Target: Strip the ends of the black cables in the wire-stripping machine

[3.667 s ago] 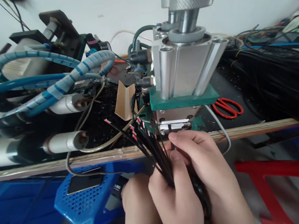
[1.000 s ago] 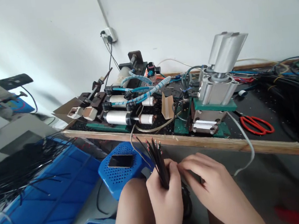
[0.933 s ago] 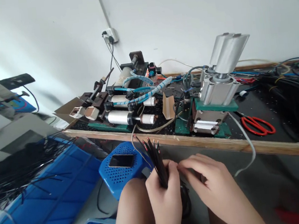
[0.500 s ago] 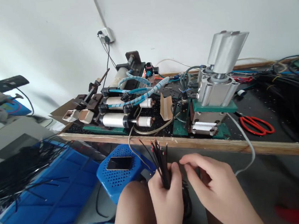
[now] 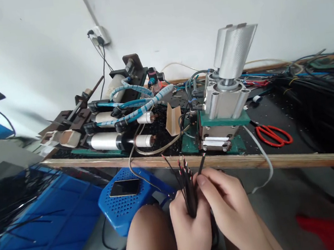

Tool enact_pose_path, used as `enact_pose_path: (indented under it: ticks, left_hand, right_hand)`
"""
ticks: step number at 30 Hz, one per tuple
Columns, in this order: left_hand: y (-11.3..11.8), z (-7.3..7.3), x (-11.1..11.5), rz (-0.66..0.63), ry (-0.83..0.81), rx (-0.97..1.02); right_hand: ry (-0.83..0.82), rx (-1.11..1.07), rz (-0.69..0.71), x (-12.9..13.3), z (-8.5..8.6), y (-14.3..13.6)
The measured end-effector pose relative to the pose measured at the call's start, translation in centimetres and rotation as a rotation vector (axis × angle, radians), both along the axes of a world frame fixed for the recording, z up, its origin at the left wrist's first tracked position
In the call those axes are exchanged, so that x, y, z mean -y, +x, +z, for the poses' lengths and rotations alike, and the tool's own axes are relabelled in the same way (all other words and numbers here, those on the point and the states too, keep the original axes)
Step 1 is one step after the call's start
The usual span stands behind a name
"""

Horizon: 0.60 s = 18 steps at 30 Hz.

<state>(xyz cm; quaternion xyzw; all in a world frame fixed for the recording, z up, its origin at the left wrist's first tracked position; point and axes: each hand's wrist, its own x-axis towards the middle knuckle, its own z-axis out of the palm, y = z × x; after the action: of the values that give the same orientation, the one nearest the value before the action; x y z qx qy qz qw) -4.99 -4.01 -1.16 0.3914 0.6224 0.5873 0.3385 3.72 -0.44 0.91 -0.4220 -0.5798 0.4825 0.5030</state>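
A bundle of black cables (image 5: 189, 192) stands upright in my left hand (image 5: 191, 226), whose fingers are wrapped round it. Red and white stripped wire ends show at the top of the bundle. One thin cable leans out to the left of the others. My right hand (image 5: 227, 202) pinches a single black cable (image 5: 201, 164) between thumb and forefinger, just right of the bundle. The lower lengths of the cables are mostly hidden behind my hands. Beyond my hands, on the workbench, stands a pneumatic press (image 5: 224, 103) with silver cylinders.
The bench's wooden edge (image 5: 158, 157) runs ahead of my hands. Red-handled scissors (image 5: 274, 135) and horizontal air cylinders (image 5: 121, 141) lie on the bench. A phone (image 5: 124, 188) rests on a blue stool (image 5: 116, 213). At left is a blue bin (image 5: 48, 248) with black cables.
My right hand has moved left to the bundle and now pinches one cable. My left hand still holds the bundle. The whole view has shifted slightly.
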Motion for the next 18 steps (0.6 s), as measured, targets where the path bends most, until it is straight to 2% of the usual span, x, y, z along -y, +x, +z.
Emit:
enact_pose_path:
  ticks: [4, 7, 12, 18]
  left_hand:
    - [0.7, -0.5, -0.5, -0.066, -0.047, -0.104]
    - [1.4, -0.5, -1.1, -0.083, -0.02, -0.141]
    - [2.2, -0.6, -2.0, -0.069, 0.006, -0.163]
    - [2.8, -1.1, -2.4, -0.025, 0.021, -0.184]
  right_hand:
    - [-0.135, -0.079, -0.051, -0.8, -0.2, 0.0]
    - [-0.194, -0.105, -0.117, -1.3, 0.0, 0.1]
    - [-0.233, -0.172, -0.188, -2.1, 0.5, 0.6]
    - [-0.256, -0.261, -0.188, -3.3, 0.7, 1.1]
